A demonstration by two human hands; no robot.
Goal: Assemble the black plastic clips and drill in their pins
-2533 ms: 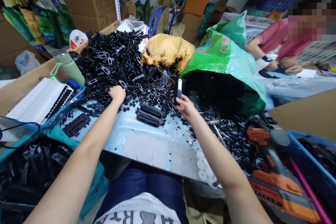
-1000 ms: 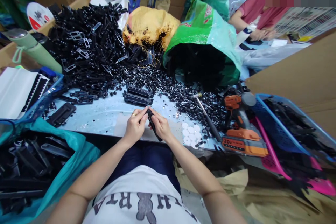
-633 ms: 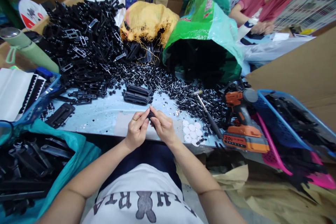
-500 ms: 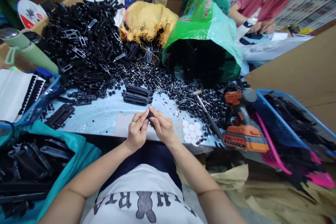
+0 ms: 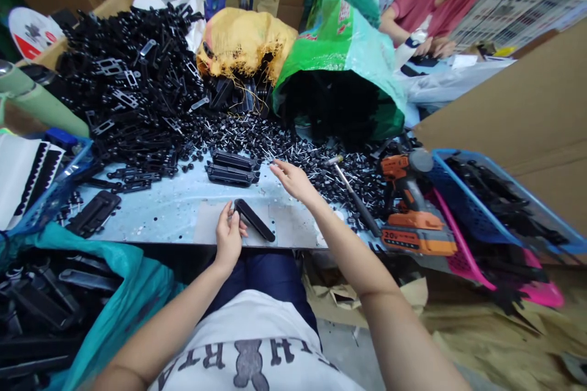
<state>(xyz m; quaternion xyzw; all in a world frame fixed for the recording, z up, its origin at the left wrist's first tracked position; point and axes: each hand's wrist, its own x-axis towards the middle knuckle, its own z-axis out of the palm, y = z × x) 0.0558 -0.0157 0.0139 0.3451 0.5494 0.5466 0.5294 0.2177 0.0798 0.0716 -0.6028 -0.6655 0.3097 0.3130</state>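
Observation:
My left hand (image 5: 229, 233) is closed around the upper left end of a long, narrow black plastic bar with rounded ends (image 5: 255, 220), which slants over the table's front edge. Further forward, my right hand (image 5: 293, 179) is stretched out with its fingers slightly apart, the tips at the near edge of a heap of small black-headed metal pins (image 5: 293, 149). Whether the fingertips touch a pin is too small to tell. Just left of that hand, several black plastic bars (image 5: 232, 168) lie stacked side by side on the blue tabletop (image 5: 169, 208).
A hammer (image 5: 355, 195) and an orange cordless drill (image 5: 415, 208) lie at the right, beside blue (image 5: 499, 195) and pink baskets (image 5: 463, 263). A green sack (image 5: 339, 55) and a large pile of black parts (image 5: 132, 85) stand behind. Across the table works another person (image 5: 413, 12).
My hands have come apart. The right moved forward to the pins; the left moved slightly left and down, with the black bar now showing lengthwise. The whole view shifted slightly.

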